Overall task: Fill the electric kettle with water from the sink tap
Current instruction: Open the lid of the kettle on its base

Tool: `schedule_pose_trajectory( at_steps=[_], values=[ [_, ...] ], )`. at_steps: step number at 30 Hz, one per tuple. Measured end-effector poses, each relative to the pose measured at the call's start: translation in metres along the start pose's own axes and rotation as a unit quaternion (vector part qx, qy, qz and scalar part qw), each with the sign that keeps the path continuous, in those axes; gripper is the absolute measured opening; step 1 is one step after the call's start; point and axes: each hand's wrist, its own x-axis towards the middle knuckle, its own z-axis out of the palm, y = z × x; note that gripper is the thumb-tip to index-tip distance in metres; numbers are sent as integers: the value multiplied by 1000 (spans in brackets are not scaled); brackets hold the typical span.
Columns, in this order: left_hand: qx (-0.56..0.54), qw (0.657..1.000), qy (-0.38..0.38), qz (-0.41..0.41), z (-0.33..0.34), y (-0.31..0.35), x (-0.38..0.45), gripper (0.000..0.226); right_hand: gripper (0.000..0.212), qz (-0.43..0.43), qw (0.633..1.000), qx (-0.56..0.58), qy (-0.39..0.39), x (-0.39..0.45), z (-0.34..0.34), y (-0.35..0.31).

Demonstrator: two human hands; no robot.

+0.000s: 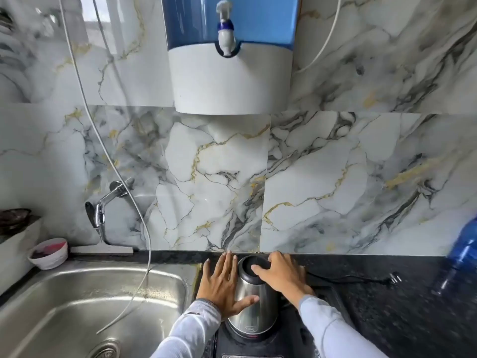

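Marble-tiled wall behind a dark bench (361, 301): left hand (222, 282) lies flat, fingers spread, against the steel kettle (254, 303); right hand (281, 273) rests loosely curled on its black lid (251, 264).

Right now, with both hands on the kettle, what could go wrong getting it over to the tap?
The kettle is held by flat palms, left hand on its side, right hand on the lid, so it could slip when lifted. The hose dangling past the tap into the sink could snag it.
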Motion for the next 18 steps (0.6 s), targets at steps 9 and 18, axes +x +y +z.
schedule_pose_trajectory(
  at_steps=[9, 18],
  values=[
    [-20, 999, 30, 14, 28, -9, 16, 129, 55, 20, 999, -29, -21, 6, 11, -13],
    [-60, 994, 85, 44, 33, -14, 16, 117, 34, -26, 935, 341, -94, 9, -21, 19]
  ],
)
